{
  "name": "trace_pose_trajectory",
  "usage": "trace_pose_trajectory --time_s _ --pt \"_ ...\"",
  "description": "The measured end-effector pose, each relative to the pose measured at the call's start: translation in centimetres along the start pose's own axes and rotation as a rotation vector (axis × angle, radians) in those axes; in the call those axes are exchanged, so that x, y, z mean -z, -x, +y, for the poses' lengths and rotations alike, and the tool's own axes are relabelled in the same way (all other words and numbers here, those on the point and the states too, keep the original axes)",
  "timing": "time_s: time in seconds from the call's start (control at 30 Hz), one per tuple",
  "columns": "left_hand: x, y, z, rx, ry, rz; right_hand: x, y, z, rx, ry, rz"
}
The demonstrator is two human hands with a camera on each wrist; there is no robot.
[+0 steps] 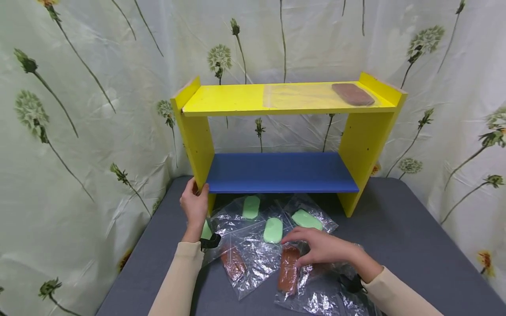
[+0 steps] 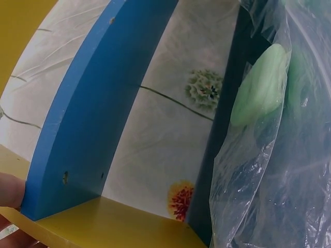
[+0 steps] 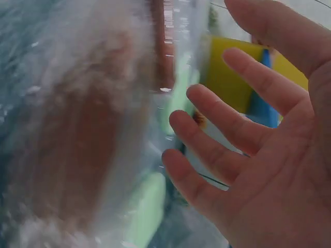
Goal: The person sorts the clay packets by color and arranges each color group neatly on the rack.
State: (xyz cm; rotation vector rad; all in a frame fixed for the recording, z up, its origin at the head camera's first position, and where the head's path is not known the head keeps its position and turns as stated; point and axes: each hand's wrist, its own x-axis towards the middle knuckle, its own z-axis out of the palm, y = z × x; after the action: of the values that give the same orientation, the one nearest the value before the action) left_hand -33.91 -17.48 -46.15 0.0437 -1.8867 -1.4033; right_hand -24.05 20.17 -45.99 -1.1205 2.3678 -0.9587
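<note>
A small shelf unit has yellow side panels (image 1: 373, 151), a yellow top (image 1: 233, 97) and a blue shelf (image 1: 282, 171). My left hand (image 1: 194, 204) grips its left side panel at the height of the blue shelf, the thumb on the front edge. Over the bags on the table, my right hand (image 1: 326, 246) hovers with fingers spread, holding nothing. Beneath it lies a brown bar (image 1: 289, 272) in a clear zip bag. Green soap-like bars (image 1: 272, 230) in clear bags lie between the hands and under the shelf; one is partly hidden by the left wrist.
Another bagged brown bar (image 1: 234, 264) lies left of centre on the dark grey table (image 1: 419, 245). A flat brown bar (image 1: 352, 94) in a bag rests on the unit's top, at the right. A flower-patterned curtain (image 1: 99, 87) hangs behind.
</note>
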Motion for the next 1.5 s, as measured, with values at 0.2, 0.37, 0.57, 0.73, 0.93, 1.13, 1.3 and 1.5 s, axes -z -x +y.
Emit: trace_pose_trajectory --time_s 0.2,0.37,0.57,0.73,0.93,1.13,1.3,1.5 --pt "0.1 0.1 0.0 0.013 0.007 -0.001 -0.8 -0.9 0.8 -0.021 0.009 -0.041" --pt "0.1 0.1 0.0 0.016 -0.01 0.001 -1.1 -1.1 0.9 -0.031 0.019 -0.049" --pt "0.0 0.1 0.0 0.022 -0.004 -0.004 -1.1 -1.3 1.1 -0.017 0.09 -0.048" --pt "0.0 0.2 0.1 0.03 -0.012 -0.01 -1.2 -1.4 1.2 -0.023 0.125 -0.038" --pt "0.0 0.1 0.1 0.026 -0.016 -0.005 -1.2 -1.4 1.2 -0.013 0.142 0.0" --pt "0.0 0.1 0.1 0.029 -0.018 -0.006 -1.0 -1.4 0.7 0.009 0.194 0.032" --pt "0.1 0.2 0.2 0.031 -0.016 -0.006 -0.3 -1.1 0.0 -0.003 0.2 0.014" --pt "0.1 0.1 0.2 0.025 -0.008 -0.004 1.0 -0.5 -1.0 -0.007 0.2 0.025"
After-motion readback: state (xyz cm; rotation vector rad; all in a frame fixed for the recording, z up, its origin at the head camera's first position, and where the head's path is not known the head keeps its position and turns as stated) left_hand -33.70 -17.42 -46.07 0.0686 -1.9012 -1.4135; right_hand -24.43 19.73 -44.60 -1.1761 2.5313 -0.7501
